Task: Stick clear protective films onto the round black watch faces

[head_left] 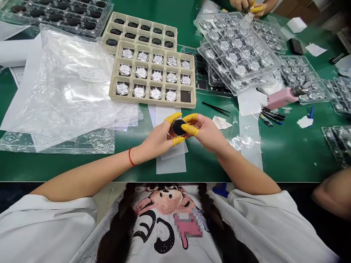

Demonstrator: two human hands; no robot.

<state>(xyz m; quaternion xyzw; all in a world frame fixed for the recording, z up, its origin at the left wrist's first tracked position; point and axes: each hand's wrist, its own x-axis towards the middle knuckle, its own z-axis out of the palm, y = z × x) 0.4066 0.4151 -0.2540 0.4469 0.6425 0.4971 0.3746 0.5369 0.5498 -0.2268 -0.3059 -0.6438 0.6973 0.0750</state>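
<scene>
Both my hands meet over the green table, pinching one small round black disc [178, 126] between them. My left hand [161, 137] wears yellow finger cots and grips the disc from the left and below. My right hand [204, 130], also in yellow cots, holds its right edge. Just beyond them lies a beige tray [116, 78] of round silver watch parts, with one bare dark pocket at its near right corner. White paper strips [170, 164] lie under my hands.
A second beige tray [108, 33] with dark parts sits behind. Clear plastic bags [68, 84] cover the left. Stacked clear blister trays [238, 51] stand at right, with black tweezers [216, 108], a pink tool [282, 98] and pens [270, 117]. Another person's hands [246, 5] work at the far edge.
</scene>
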